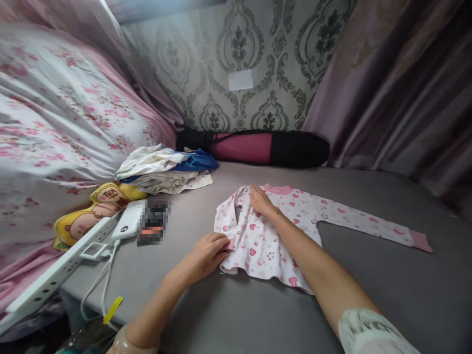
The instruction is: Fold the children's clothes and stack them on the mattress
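Note:
A child's long-sleeved shirt [273,241], white with pink hearts and small prints, lies spread on a grey bed sheet. Its collar and cuffs are pink. The sleeve on the right stretches straight out, while the one on the left is bent down beside the body. My left hand [211,250] pinches the pink cuff of that bent sleeve near the shirt's lower left corner. At the shoulder left of the collar, the fingers of my right hand [260,200] are closed on the fabric; its forearm crosses over the shirt and hides part of it.
Folded clothes [162,169] are piled at the back left. Nearer stand a yellow plush toy [106,201], a white power bank [127,221], a blurred-out dark item [154,223] and a power strip [62,270] with cables. A long black and maroon bag [243,147] lies along the wall.

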{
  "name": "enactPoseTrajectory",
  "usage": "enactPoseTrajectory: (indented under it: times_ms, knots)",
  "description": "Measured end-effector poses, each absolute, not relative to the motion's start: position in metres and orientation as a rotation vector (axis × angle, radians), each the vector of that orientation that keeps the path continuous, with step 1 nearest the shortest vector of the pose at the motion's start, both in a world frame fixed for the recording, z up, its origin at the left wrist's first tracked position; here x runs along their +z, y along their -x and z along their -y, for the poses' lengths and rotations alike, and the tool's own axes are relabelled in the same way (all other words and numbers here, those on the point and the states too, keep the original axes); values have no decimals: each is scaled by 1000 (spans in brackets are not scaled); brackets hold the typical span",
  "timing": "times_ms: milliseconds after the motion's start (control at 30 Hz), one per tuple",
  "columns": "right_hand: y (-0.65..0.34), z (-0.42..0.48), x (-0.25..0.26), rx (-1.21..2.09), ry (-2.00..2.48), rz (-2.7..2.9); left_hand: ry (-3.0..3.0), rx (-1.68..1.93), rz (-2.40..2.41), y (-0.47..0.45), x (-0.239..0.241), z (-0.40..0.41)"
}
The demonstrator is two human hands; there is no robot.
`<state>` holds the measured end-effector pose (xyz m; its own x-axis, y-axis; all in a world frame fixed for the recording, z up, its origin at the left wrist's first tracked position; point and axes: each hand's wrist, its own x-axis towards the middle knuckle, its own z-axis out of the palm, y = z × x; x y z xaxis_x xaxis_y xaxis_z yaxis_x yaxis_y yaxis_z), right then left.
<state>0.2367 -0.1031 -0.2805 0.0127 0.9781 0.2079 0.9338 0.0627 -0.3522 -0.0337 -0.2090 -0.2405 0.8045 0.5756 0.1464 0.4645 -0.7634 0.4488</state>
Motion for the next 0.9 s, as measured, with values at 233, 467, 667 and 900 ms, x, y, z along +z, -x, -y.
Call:
enactPoseTrajectory:
  times_ms: [233, 467, 667, 900]
  knots:
    - [-220, 83, -289, 179, 2005, 1742, -2367, 472, -990, 33, -236, 191]
    - [-216, 91, -289, 88, 2010, 1728, -1528, 1240, -1285, 67, -193, 106]
    - [-210, 97, -284, 39, 2022, 1735, -1332, 1256, -1496, 83, -209, 33]
    - [-205, 103, -284, -55, 2034, 1860, -1694, 957, -1904, 90, -244, -4]
